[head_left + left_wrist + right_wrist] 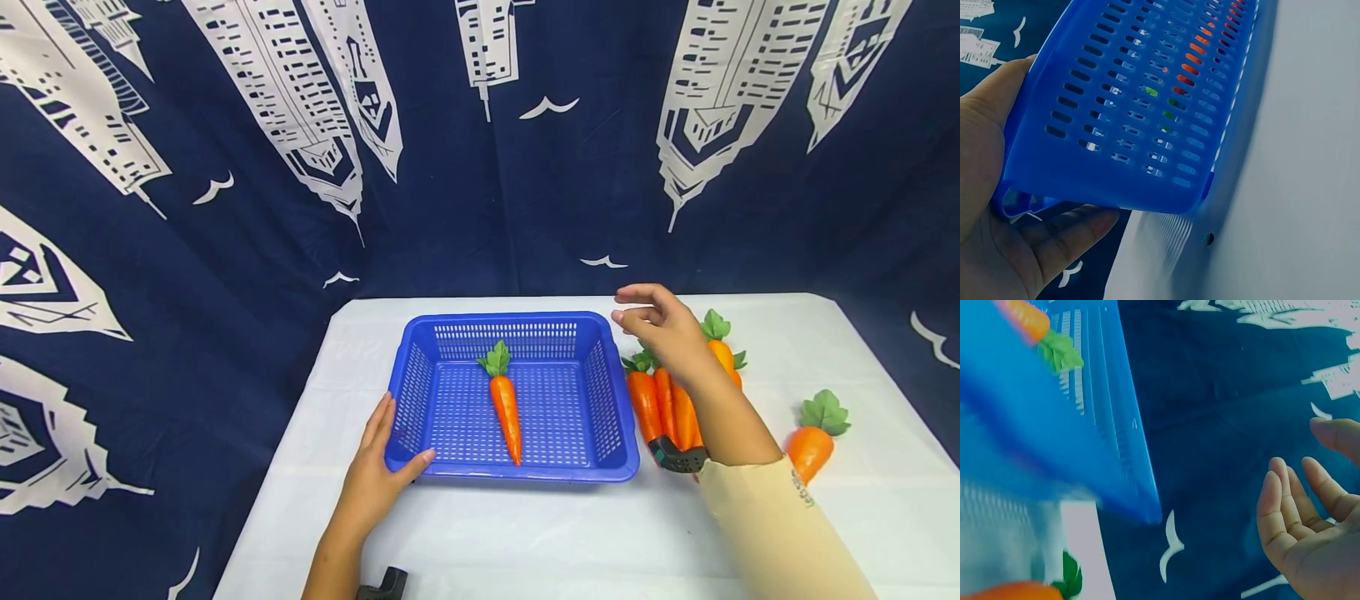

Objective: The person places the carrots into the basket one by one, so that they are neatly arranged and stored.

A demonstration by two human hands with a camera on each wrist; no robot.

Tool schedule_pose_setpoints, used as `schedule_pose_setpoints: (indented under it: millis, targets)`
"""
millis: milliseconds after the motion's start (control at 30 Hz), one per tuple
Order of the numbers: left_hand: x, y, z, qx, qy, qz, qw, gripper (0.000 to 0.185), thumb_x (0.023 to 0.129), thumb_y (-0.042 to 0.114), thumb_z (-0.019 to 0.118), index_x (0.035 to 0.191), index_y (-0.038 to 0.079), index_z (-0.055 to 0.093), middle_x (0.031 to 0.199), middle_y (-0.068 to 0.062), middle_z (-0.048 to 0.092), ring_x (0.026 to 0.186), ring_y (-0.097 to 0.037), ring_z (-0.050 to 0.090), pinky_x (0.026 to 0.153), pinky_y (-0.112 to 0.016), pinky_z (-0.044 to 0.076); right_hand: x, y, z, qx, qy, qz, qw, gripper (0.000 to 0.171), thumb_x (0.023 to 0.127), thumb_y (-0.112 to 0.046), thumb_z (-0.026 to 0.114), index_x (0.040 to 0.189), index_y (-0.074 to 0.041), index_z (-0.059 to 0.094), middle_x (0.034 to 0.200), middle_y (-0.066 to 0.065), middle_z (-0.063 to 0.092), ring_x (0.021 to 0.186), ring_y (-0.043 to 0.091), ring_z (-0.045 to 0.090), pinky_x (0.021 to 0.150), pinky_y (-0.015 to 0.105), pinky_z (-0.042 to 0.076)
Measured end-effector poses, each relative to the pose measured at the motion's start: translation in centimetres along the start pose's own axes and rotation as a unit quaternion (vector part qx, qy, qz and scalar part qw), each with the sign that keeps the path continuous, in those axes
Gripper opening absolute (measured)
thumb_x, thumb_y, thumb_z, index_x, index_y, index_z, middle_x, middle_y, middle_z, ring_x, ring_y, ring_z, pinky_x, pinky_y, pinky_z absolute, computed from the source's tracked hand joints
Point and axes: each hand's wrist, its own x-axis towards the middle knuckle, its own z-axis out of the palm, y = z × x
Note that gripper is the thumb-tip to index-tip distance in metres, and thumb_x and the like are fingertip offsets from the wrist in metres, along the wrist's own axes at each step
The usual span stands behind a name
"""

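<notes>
A blue plastic basket (pixel 517 473) with slotted walls stands on the white table. In it lies one carrot (pixel 507 408), leafy end toward the back. My left hand (pixel 378 475) holds the basket's front left corner, its thumb along the front rim and its fingers along the left side. The left wrist view shows this corner between thumb and fingers. Above the back right corner hovers my right hand (pixel 667 333), fingers loosely bent and apart, with nothing in them. Beneath the right wrist, several carrots (pixel 645 400) lie beside the basket, partly hidden by the arm.
Farther right a thicker carrot (pixel 810 450) with a green top lies partly behind the right sleeve (pixel 772 517). A dark blue cloth (pixel 495 208) printed with white buildings and birds hangs behind the white table (pixel 495 542).
</notes>
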Motion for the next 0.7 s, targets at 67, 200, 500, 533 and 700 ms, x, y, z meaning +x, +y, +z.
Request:
schedule_pose_setpoints:
  millis: [67, 200, 500, 533, 700]
  targets:
    - [0.0, 0.0, -0.1, 0.001, -0.003, 0.001, 1.0, 0.104, 0.085, 0.056, 0.076, 0.163, 0.027, 0.014, 0.17, 0.017, 0.005, 0.157, -0.033, 0.018, 0.119, -0.065, 0.027, -0.4, 0.5, -0.8, 0.0, 0.011, 0.006, 1.0, 0.046, 0.1, -0.033, 0.063, 0.139, -0.011, 0.051, 0.121, -0.016, 0.059, 0.099, -0.002, 0.065, 0.086, 0.01, 0.052]
    - [0.0, 0.0, -0.1, 0.0, -0.007, 0.003, 1.0, 0.105, 0.085, 0.058, 0.075, 0.164, 0.027, 0.013, 0.17, 0.018, 0.003, 0.157, -0.033, 0.018, 0.119, -0.066, 0.027, -1.2, 1.7, -1.9, -0.01, 0.027, 0.031, 0.999, 0.048, 0.101, -0.035, 0.062, 0.142, -0.015, 0.048, 0.121, -0.02, 0.056, 0.102, -0.008, 0.062, 0.088, 0.008, 0.051]
    - [0.0, -0.1, 0.1, -0.006, -0.003, 0.008, 0.9999, 0.104, 0.086, 0.056, 0.075, 0.164, 0.024, 0.014, 0.17, 0.017, 0.004, 0.157, -0.033, 0.018, 0.119, -0.066, 0.027, -3.4, 4.3, -3.3, -0.039, 0.063, 0.09, 0.993, 0.061, 0.102, -0.043, 0.057, 0.154, -0.019, 0.037, 0.144, 0.0, 0.051, 0.109, -0.012, 0.052, 0.114, 0.045, 0.046]
    - [-0.1, -0.1, 0.1, -0.005, -0.002, 0.007, 1.0, 0.104, 0.086, 0.056, 0.075, 0.164, 0.024, 0.014, 0.17, 0.017, 0.004, 0.157, -0.034, 0.019, 0.118, -0.067, 0.028, -3.6, 4.6, -3.3, -0.043, 0.066, 0.095, 0.992, 0.063, 0.102, -0.043, 0.057, 0.155, -0.019, 0.035, 0.147, 0.004, 0.049, 0.11, -0.011, 0.052, 0.112, 0.036, 0.048]
    - [-0.1, -0.3, 0.3, -0.003, 0.005, 0.001, 1.0, 0.102, 0.087, 0.049, 0.077, 0.164, 0.026, 0.014, 0.17, 0.015, 0.004, 0.156, -0.037, 0.021, 0.116, -0.069, 0.029, -4.4, 5.7, -3.3, -0.05, 0.094, 0.133, 0.985, 0.071, 0.1, -0.045, 0.059, 0.158, -0.015, 0.03, 0.157, 0.015, 0.041, 0.127, 0.008, 0.05, 0.105, 0.019, 0.048]
